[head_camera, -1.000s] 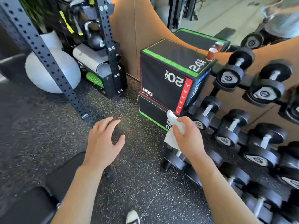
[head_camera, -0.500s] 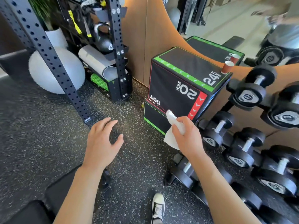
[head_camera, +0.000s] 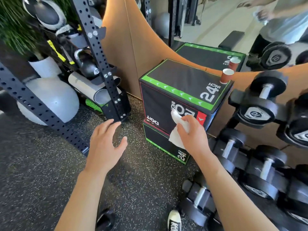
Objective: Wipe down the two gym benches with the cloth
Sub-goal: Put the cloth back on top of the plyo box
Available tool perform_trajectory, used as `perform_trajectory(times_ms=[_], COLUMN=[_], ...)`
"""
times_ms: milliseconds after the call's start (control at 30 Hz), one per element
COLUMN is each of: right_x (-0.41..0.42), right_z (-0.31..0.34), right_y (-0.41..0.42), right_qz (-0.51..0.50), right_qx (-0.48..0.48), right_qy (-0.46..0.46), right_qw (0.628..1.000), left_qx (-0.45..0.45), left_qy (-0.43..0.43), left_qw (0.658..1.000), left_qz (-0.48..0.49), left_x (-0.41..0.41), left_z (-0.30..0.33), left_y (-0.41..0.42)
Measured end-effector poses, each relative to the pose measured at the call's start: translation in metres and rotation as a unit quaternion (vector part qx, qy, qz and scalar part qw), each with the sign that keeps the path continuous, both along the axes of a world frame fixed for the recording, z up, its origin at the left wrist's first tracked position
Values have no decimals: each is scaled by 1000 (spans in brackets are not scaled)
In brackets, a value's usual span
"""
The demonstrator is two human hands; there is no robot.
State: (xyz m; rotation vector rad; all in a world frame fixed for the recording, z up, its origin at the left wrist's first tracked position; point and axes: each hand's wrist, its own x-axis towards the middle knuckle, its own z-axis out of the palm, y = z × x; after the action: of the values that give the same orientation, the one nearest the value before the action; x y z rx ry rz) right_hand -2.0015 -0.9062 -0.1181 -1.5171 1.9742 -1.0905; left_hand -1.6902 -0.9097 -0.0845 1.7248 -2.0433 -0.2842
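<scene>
My right hand point(head_camera: 191, 134) is clamped on the white cloth point(head_camera: 177, 129), fingers curled round it; part of the cloth is bunched inside my fist, the rest sticks out at 11 o'clock and hangs below. Left hand point(head_camera: 105, 144) holds nothing, fingers relaxed and spread over the speckled floor point(head_camera: 41, 172). No bench clearly in frame; a dark padded shape in the mirror point(head_camera: 216, 22) at 1 o'clock is too partial to call. The cloth covers part of the print on the black box point(head_camera: 183, 84) at 12 o'clock: "20 INCH" half hidden, "24 INCH" clear on top, a logo that looks like "DOiT" upside down on the front, "24" on the lower box. A paper cup point(head_camera: 226, 76) stands on the box's far corner. Dumbbells point(head_camera: 256, 104) at 3 o'clock carry round end labels, blurred. The kettlebell point(head_camera: 87, 64) at 10 o'clock has a small mark, unreadable. My shoe point(head_camera: 174, 220) is cut off at 6 o'clock.
</scene>
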Motion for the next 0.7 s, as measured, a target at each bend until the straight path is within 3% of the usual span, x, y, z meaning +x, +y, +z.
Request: perform_trajectory(times_ms=[300, 700], right_x=[-51, -59], right_z=[4, -1], right_y=[-79, -176], right_qz=[-28, -96], right_qx=[-5, 4], right_qy=[-45, -4], right_qw=[999, 995], left_qx=[3, 0], left_qy=[-9, -5], left_qw=[1000, 996], left_qz=[-26, -87], left_x=[-52, -65], left_z=[16, -2], left_y=[-87, -228])
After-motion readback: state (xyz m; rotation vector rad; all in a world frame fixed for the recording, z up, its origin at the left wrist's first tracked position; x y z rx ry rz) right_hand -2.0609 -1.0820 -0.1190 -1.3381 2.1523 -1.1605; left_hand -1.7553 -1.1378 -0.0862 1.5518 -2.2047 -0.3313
